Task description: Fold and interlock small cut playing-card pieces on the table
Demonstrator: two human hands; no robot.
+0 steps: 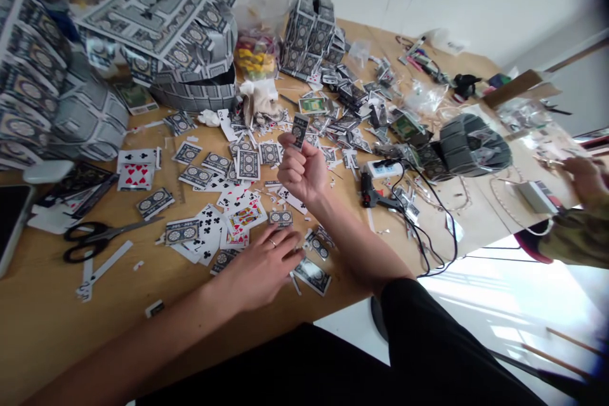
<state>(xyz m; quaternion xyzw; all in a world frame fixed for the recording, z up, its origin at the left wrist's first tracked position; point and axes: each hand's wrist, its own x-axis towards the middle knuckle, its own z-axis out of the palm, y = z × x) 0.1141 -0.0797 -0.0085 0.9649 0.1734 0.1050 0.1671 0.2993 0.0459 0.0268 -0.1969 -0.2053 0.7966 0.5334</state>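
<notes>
My right hand (302, 170) is raised above the table, thumb and fingers pinching a small playing card piece (299, 129) with its dark patterned back showing. Palm down and lower on the left, my left hand (272, 263) rests over scattered cards, fingers apart, with a ring on one. Just beyond its fingertips lies a cut card piece (280, 219). Face-up playing cards (208, 231) and a face card (246, 217) spread to its left. Under and beside the fingers are more patterned card backs (312, 275).
Black-handled scissors (95, 238) lie left. A glue gun (375, 193) with black cables lies right, near a white power strip (384, 168). Large card-built structures (157, 25) stand at the back left, another (309, 35) behind the cards. Another person's hand (584, 177) is at far right.
</notes>
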